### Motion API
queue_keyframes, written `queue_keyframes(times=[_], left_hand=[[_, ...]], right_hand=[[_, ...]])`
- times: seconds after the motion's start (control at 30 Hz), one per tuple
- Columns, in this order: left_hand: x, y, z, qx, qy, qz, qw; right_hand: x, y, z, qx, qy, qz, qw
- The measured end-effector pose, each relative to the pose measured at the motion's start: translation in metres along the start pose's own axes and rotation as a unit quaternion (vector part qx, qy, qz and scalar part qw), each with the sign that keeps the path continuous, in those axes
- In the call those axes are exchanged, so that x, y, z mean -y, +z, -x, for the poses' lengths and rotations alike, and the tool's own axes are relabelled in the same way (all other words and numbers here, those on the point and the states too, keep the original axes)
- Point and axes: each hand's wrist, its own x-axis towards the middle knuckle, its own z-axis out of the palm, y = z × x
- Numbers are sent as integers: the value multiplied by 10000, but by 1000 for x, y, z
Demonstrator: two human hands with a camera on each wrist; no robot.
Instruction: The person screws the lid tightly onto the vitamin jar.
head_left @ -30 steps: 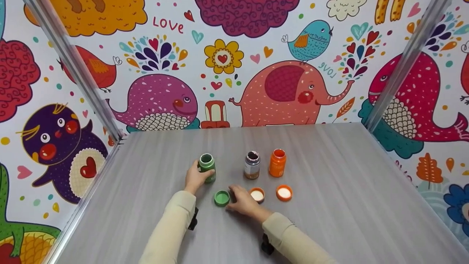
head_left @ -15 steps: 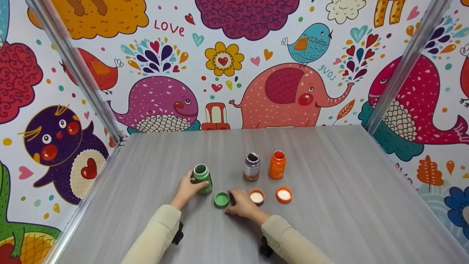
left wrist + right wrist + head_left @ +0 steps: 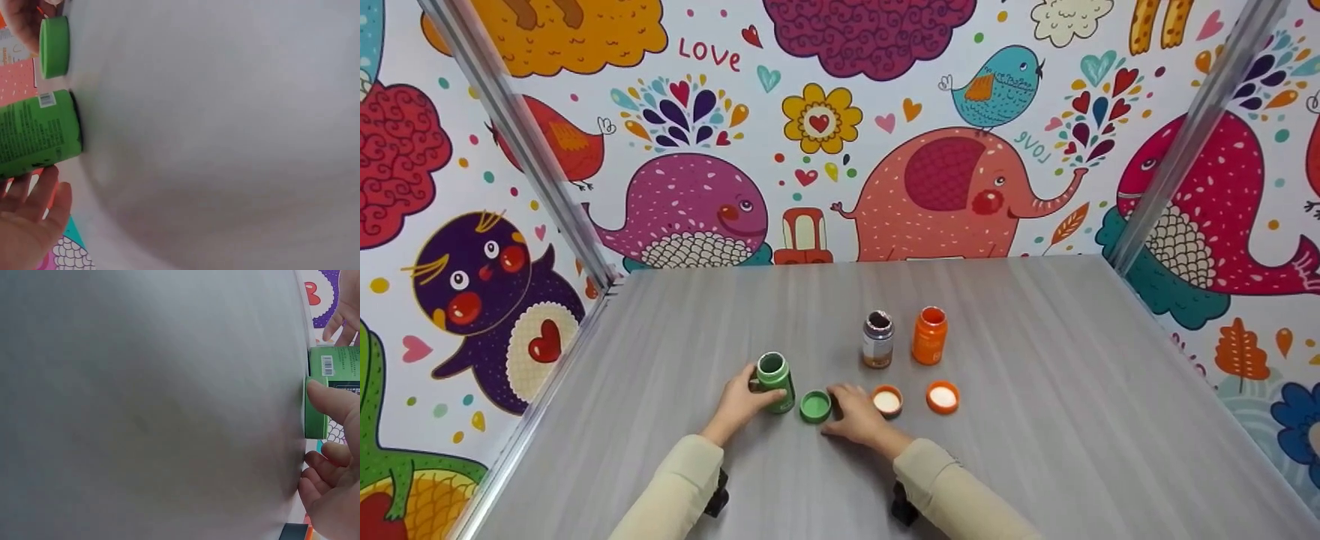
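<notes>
On the left of the group, my left hand grips an uncapped green bottle, its thumb across the near side and fingers behind. The bottle stands upright, its dark open mouth showing. Just right of it a green lid lies on the table, hollow side up. My right hand rests at the lid's right side, thumb and fingers spread apart; whether they touch the lid I cannot tell. The left wrist view shows the left fingers against the green bottle's printed side. In the right wrist view, the right thumb overlaps the lid.
Behind the hands stand an uncapped dark bottle and an uncapped orange bottle. Nearer lie an orange-rimmed lid, close to the right hand, and an orange lid. Patterned walls with metal posts bound the grey table.
My left hand has drawn the green bottle toward me and slightly left, so it now stands beside the green lid. The right hand has stayed nearly still beside the lid.
</notes>
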Motion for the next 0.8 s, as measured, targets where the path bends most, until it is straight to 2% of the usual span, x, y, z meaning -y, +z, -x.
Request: queue_keyframes(times=[0.27,0.53,0.67,0.8], left_hand=[[4,1,0,99,-27,162,9998],[5,2,2,163,25,260,9995],[7,4,4,238,51,212,9995],[9,5,5,226,88,186,9995]], right_hand=[[3,0,-4,-125,173,13,9998],[6,2,-9,-460,46,371,9982],[6,4,-11,-438,53,479,9979],[7,1,-11,-325,126,358,9988]])
